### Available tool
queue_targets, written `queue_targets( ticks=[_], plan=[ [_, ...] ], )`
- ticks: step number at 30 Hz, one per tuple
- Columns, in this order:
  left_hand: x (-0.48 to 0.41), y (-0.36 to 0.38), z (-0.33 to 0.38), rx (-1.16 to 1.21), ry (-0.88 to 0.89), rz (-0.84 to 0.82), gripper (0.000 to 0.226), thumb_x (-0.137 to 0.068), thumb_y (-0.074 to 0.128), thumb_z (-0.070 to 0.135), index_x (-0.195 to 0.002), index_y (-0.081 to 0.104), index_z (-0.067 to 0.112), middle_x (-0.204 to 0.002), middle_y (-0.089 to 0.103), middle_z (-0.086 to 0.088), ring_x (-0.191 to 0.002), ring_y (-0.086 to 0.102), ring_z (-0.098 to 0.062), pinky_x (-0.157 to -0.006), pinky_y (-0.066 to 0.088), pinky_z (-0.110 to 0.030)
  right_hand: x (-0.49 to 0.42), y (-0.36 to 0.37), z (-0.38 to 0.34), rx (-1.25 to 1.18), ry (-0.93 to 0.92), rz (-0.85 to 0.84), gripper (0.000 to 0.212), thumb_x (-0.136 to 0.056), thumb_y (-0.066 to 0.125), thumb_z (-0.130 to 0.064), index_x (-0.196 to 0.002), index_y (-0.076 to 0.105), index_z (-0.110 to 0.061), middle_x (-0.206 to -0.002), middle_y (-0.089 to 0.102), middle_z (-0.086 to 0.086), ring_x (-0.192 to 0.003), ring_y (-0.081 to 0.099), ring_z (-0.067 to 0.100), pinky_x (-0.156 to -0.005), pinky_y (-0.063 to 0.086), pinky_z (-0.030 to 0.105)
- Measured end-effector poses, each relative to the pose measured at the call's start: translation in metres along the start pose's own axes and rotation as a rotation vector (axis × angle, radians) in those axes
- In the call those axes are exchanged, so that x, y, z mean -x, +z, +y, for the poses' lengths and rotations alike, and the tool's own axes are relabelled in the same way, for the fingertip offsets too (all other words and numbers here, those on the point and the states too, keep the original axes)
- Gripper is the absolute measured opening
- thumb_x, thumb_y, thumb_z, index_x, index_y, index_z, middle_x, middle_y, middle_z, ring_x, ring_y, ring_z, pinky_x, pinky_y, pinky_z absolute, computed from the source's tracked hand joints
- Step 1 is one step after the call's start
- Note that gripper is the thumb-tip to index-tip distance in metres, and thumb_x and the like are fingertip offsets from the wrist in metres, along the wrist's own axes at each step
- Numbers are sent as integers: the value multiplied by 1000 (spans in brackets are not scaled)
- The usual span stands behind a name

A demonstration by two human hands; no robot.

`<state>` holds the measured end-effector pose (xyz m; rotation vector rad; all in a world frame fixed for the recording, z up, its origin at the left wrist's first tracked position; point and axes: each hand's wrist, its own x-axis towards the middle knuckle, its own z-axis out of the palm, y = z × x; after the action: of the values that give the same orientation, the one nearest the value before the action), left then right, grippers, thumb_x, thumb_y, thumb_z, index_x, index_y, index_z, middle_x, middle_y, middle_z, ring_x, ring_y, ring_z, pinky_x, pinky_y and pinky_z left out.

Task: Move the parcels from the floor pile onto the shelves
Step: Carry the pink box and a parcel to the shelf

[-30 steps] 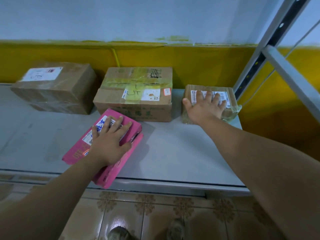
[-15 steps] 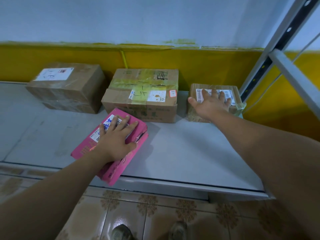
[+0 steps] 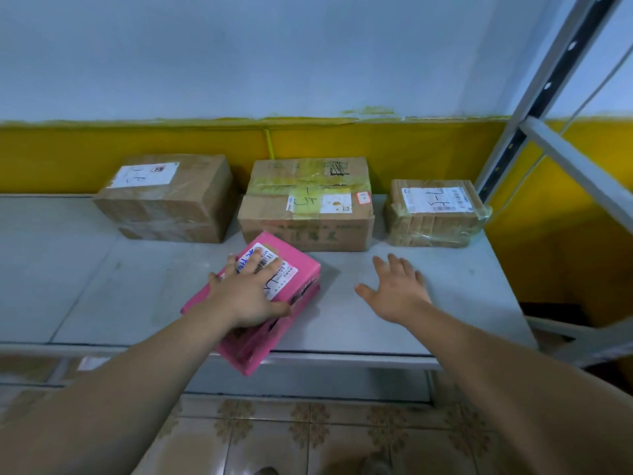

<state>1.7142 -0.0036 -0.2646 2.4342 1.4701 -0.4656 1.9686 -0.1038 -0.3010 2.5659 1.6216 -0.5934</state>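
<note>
I read left hand (image 3: 246, 296), fingers spread flat, as steadying pink box (image 3: 305, 269) because its wrist-side end overhangs shelf (image 3: 102, 269); right hand (image 3: 397, 293) spread, empty.

Left grip (image 3: 251, 293) flat on pink parcel (image 3: 303, 265), fingers spread over its label. Parcel's near corner overhangs shelf (image 3: 102, 286) edge. Right of pink parcel, apart: right grip (image 3: 394, 291), fingers straight, palm down. Behind pink parcel, in a row: plain box (image 3: 164, 200), taped box (image 3: 308, 214), wrapped box (image 3: 435, 217).
</note>
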Motion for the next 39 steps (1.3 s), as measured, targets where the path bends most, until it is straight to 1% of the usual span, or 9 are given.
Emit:
queue_targets(
  ticks=[3, 7, 13, 26, 28, 30, 33, 35, 39],
  plan=[
    [5, -3, -27, -27, 60, -40, 98, -74, 58, 71, -148, -3, 52, -160, -19, 12, -147, -17, -33, -114, 2, -64, 14, 22, -27, 8, -15, -81, 78, -94, 34, -66, -157, 12, -26, -165, 1, 7, -151, 1, 30, -121, 10, 50],
    [17, -8, -84, -6, 58, -84, 92, -80, 62, 53, -147, -1, 55, -159, -19, 18, -147, -19, -28, -115, 3, -60, 27, 52, -73, 50, -36, -116, 80, -94, 28, -68, -158, 3, -27, -165, -12, 10, -150, -13, 33, -120, -3, 53],
    [29, -3, -172, -21, 26, -46, 82, -90, 53, 30, -147, 0, 53, -160, -19, 13, -148, -17, -24, -116, -2, -59, 32, 80, -148, 103, -88, -111, 81, -95, 15, -69, -157, -9, -24, -162, -23, 11, -147, -24, 34, -117, -12, 57],
    [48, 8, -222, 12, 39, 24, 76, -95, 42, 15, -150, 0, 47, -161, -17, 9, -147, -20, -20, -116, -7, -60, 18, 85, -240, 160, -208, -155, 78, -96, 18, -67, -157, -7, -26, -163, -21, 10, -148, -22, 35, -118, -10, 58],
    [51, 9, -236, 21, 22, 13, 74, -96, 42, 22, -150, 1, 48, -161, -15, 9, -147, -19, -19, -116, -7, -60, 15, 88, -258, 159, -216, -154, 78, -96, 17, -68, -157, -8, -26, -162, -21, 11, -147, -23, 37, -116, -11, 60],
    [51, 9, -248, 11, 49, 4, 70, -91, 39, 52, -150, 1, 47, -162, -13, 10, -147, -18, -17, -116, -8, -59, 14, 92, -272, 153, -201, -149, 79, -96, 16, -68, -157, -9, -25, -162, -22, 13, -146, -24, 40, -115, -11, 61],
    [46, 5, -261, 56, 49, 51, 111, -56, 5, 99, -152, 7, 44, -162, -9, 10, -148, -16, -16, -117, -9, -56, 12, 98, -284, 153, -178, -141, 80, -95, 15, -70, -157, -10, -26, -162, -23, 13, -145, -26, 41, -114, -13, 62],
    [36, 6, -270, 38, 25, 72, 120, -46, 0, 101, -152, 1, 44, -162, -12, 9, -147, -18, -19, -116, -9, -58, 12, 101, -287, 154, -158, -124, 79, -94, 13, -70, -156, -12, -29, -162, -24, 12, -145, -27, 40, -114, -14, 62],
    [17, 7, -285, -70, 67, 61, 107, -53, 6, 92, -149, -12, 47, -160, -21, 9, -146, -24, -23, -113, -10, -60, 13, 104, -289, 141, -106, -85, 78, -93, 15, -71, -156, -11, -32, -162, -23, 6, -146, -26, 35, -117, -14, 58]
  ],
)
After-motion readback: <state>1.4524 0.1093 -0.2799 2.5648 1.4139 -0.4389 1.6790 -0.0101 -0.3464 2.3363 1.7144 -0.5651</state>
